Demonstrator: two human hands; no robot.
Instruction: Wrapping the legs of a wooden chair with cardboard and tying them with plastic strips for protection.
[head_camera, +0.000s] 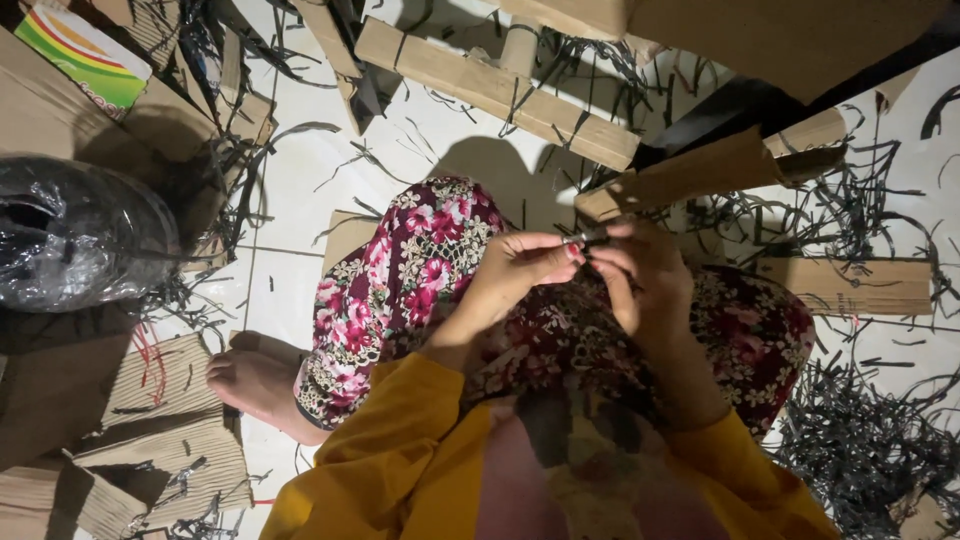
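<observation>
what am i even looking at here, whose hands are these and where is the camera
There is no machine here. One camera sits on a person's head and looks down, so you see their own yellow sleeves, flowered trousers and a bare foot as they sit on a white tiled floor.

The left hand and right hand meet above the lap and pinch a small thin dark piece between the fingertips. It is too small to tell what it is.

Around them lie wooden slats, pieces of corrugated cardboard, many dark thin strips scattered on the floor, and a clear plastic bag with something dark inside.
</observation>
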